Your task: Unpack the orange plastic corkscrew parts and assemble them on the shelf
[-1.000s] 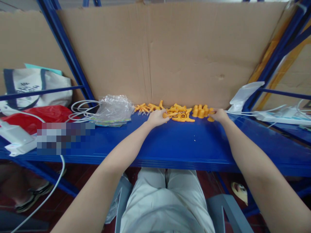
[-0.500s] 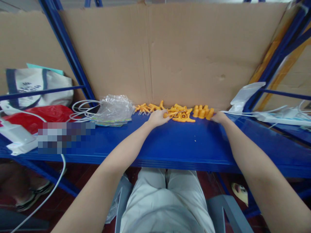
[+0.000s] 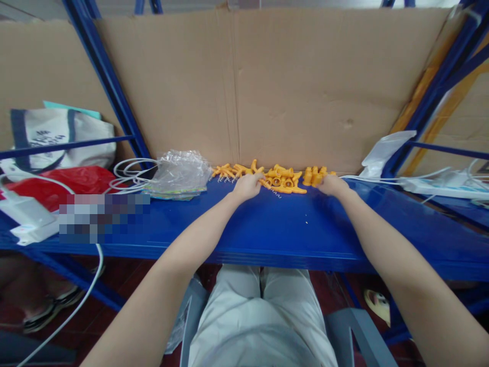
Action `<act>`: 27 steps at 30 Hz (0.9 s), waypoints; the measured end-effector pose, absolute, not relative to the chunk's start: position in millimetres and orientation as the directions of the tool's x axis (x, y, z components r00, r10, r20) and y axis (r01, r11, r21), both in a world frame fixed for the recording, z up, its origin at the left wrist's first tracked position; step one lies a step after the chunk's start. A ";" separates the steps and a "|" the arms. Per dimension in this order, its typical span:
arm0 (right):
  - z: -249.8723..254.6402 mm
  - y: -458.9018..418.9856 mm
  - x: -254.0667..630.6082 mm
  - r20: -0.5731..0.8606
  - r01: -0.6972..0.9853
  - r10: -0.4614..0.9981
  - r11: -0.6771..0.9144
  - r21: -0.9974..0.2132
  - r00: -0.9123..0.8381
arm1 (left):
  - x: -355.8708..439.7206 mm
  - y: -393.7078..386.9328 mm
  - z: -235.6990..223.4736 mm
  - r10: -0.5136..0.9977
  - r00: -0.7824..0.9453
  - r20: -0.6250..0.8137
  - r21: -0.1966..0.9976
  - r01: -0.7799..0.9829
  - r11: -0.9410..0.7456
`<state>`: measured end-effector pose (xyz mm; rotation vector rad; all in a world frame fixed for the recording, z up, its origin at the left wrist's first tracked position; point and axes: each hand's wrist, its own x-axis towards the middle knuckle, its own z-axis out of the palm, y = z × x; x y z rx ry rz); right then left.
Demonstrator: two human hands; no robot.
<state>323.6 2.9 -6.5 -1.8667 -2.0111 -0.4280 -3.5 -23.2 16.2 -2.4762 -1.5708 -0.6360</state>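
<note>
My left hand (image 3: 247,188) is closed around a corkscrew, its metal spiral (image 3: 275,193) pointing right and slightly down over the blue shelf. Just behind and left of that hand lie several orange-yellow corkscrews (image 3: 225,171) with spirals showing. A pile of orange-yellow pieces (image 3: 284,179), some with round openings, lies between my hands. My right hand (image 3: 333,185) has its fingers bent at a cluster of upright orange-yellow caps (image 3: 307,176). It appears to pinch one cap, partly hidden by the fingers.
Clear plastic bags (image 3: 179,173) and coiled white cable (image 3: 132,173) lie to the left, near a red bag (image 3: 80,183) and white power strip (image 3: 30,216). A cardboard panel (image 3: 290,92) stands behind the blue shelf (image 3: 267,229). White cables (image 3: 382,178) run along the right.
My right hand has moved left, across the front of the caps. The corkscrew in my left hand has tilted, its spiral now pointing lower. The left hand has barely shifted.
</note>
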 end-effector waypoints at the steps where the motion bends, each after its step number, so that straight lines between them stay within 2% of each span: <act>1: -4.8 0.2 317.2 0.417 0.999 0.909 0.044 -0.027 -0.029 | -3.6 -23.2 16.2 0.831 0.365 0.421 0.114 0.887 -0.447; 3: -1.1 -6.1 302.1 0.406 0.998 0.913 0.055 -0.023 -0.041 | -3.5 -23.2 16.1 0.831 0.365 0.421 0.125 0.883 -0.451; 7: 4.8 -22.5 266.6 0.494 0.984 0.856 0.179 -0.010 -0.151 | -2.6 -23.9 15.6 0.828 0.367 0.425 0.122 0.883 -0.454; 10: 5.1 -36.0 238.7 0.566 0.920 0.745 0.386 0.065 -0.353 | -1.6 -25.0 15.0 0.825 0.375 0.424 0.132 0.875 -0.466; 13: 0.7 -45.7 214.2 0.498 0.781 0.623 0.588 0.210 -0.603 | -0.6 -26.0 14.6 0.815 0.386 0.432 0.131 0.867 -0.480; 16: -6.8 -48.8 198.9 0.394 0.678 0.563 0.683 0.272 -0.726 | 0.0 -26.2 14.7 0.813 0.401 0.422 0.112 0.867 -0.485; 19: -12.2 -47.5 194.8 0.371 0.641 0.538 0.721 0.263 -0.757 | 0.3 -26.4 14.6 0.820 0.405 0.405 0.100 0.871 -0.480; 22: -12.2 -46.5 197.2 0.407 0.635 0.517 0.732 0.247 -0.754 | 1.3 -27.9 13.9 0.804 0.412 0.430 0.116 0.857 -0.501; 27: -8.9 -48.0 200.0 0.489 0.750 0.592 0.620 0.231 -0.640 | 7.4 -35.0 13.4 0.721 0.457 0.521 0.155 0.779 -0.607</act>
